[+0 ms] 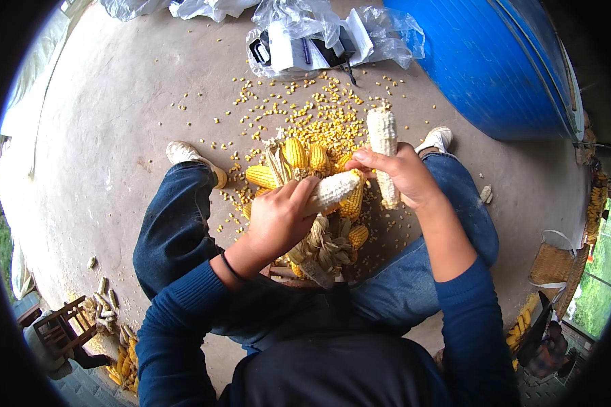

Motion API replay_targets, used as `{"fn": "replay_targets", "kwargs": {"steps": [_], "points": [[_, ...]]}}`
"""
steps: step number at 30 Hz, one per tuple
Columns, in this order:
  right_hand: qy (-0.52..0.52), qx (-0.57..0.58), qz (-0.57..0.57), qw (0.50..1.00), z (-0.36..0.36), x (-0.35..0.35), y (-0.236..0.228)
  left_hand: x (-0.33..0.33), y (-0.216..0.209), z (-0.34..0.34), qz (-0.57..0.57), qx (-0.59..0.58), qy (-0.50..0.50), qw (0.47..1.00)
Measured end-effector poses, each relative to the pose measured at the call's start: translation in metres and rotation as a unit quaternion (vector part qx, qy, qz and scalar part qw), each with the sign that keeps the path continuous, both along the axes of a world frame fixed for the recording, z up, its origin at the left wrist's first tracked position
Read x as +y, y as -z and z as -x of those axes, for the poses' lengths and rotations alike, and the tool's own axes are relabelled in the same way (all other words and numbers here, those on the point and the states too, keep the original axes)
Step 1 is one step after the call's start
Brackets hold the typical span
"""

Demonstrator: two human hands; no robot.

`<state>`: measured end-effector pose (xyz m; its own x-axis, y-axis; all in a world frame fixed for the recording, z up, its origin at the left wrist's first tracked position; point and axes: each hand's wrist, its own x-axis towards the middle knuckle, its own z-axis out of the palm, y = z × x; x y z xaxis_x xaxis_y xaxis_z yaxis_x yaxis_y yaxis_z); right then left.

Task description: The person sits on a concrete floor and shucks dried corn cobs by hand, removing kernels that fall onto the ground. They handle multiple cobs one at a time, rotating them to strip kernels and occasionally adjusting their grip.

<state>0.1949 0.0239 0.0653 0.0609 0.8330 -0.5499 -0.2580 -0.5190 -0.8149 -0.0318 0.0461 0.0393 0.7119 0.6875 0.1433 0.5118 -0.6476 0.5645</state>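
My left hand grips a pale, mostly stripped corn cob, with yellow kernels left near its far tip. In my right hand a bare whitish corn cob stands almost upright, its lower end showing below the fingers. The two cobs are close together, and the right fingers are near the left cob's tip. Beneath both hands, between my legs, lies a heap of yellow ears of corn with dry husks. Loose kernels are scattered beyond it.
A large blue plastic container stands at the far right. Clear plastic bags with papers and dark items lie ahead. Stripped cobs and a wooden stool are at the lower left. A woven basket sits at the right.
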Motion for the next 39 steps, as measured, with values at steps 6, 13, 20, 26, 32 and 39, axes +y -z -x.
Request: {"fn": "replay_targets", "kwargs": {"steps": [6,13,20,26,32,39], "points": [[-0.057,-0.049,-0.032,0.997,0.004,-0.006,-0.029,0.003,-0.01,-0.008,0.044,-0.048,-0.03,0.997],[-0.08,-0.076,-0.079,0.991,0.016,-0.01,-0.02,-0.004,0.007,-0.011,0.447,-0.153,-0.018,0.881],[-0.118,-0.051,-0.15,0.98,0.031,-0.016,-0.015,-0.005,-0.003,-0.021,0.537,-0.195,-0.069,0.818],[-0.094,-0.08,-0.114,0.986,0.039,-0.021,-0.008,-0.018,0.007,-0.025,0.532,-0.27,-0.135,0.791],[-0.08,-0.029,-0.052,0.995,0.038,-0.02,-0.003,-0.027,0.001,-0.027,0.563,-0.324,-0.155,0.745],[-0.076,0.002,-0.019,0.997,0.021,-0.012,-0.006,-0.005,-0.016,-0.018,0.705,-0.294,-0.155,0.627]]}}
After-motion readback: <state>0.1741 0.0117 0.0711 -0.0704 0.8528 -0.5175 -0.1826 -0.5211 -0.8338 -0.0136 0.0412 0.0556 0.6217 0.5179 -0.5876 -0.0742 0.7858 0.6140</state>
